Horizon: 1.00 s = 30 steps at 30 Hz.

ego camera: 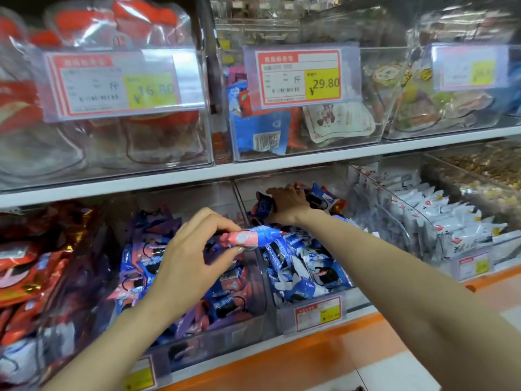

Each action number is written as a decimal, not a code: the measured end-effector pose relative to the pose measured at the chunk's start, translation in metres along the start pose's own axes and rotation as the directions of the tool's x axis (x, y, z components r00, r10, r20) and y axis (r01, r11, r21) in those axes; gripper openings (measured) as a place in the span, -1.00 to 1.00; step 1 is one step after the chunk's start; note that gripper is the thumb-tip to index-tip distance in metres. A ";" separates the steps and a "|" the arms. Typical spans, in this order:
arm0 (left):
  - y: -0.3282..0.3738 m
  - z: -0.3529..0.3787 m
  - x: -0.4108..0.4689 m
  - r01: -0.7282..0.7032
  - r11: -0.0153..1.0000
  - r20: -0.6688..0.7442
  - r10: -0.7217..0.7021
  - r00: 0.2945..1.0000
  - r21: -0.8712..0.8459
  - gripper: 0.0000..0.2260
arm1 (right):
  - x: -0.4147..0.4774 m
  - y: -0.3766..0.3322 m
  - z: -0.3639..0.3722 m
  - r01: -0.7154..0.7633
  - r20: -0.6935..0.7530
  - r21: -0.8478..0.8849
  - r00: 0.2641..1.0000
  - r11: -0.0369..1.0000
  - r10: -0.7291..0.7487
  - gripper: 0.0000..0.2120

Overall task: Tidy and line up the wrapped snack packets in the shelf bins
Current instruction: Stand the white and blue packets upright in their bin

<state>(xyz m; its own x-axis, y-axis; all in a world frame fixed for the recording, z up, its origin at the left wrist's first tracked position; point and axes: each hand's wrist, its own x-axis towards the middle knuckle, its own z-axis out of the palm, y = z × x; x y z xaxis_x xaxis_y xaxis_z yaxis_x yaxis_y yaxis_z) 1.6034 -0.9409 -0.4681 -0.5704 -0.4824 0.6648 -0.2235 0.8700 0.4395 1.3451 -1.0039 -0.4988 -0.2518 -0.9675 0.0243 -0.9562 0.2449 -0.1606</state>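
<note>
My left hand (191,255) pinches a pink and blue wrapped packet (248,237) between thumb and fingertips, held above the clear bin (214,342) of mixed blue, purple and pink packets. My right hand (287,204) reaches deep into the neighbouring clear bin (313,314) of blue and white packets and grips a dark blue packet (263,207) at the back of the pile. Both bins sit on the lower shelf, and their packets lie jumbled.
A bin of red and orange packets (33,263) stands to the left, a bin of white packets (439,221) to the right. The upper shelf (253,165) carries clear bins with price tags (298,77). An orange shelf edge (282,359) runs along the front.
</note>
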 end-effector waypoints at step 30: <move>-0.023 -0.114 -0.097 0.318 0.935 -0.180 -0.289 0.940 0.158 -0.84 | -0.145 -0.110 -0.030 0.432 -0.281 0.527 0.901 0.732 -0.330 -0.63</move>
<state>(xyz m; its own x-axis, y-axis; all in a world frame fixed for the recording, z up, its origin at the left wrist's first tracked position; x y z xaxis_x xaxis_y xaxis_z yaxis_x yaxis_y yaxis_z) 1.7538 -0.9260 -0.4737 -0.3290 -0.7237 0.6067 -0.5153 0.6759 0.5269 1.4827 -0.8886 -0.4550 0.0463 -0.9348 0.3521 -0.7299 -0.2723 -0.6269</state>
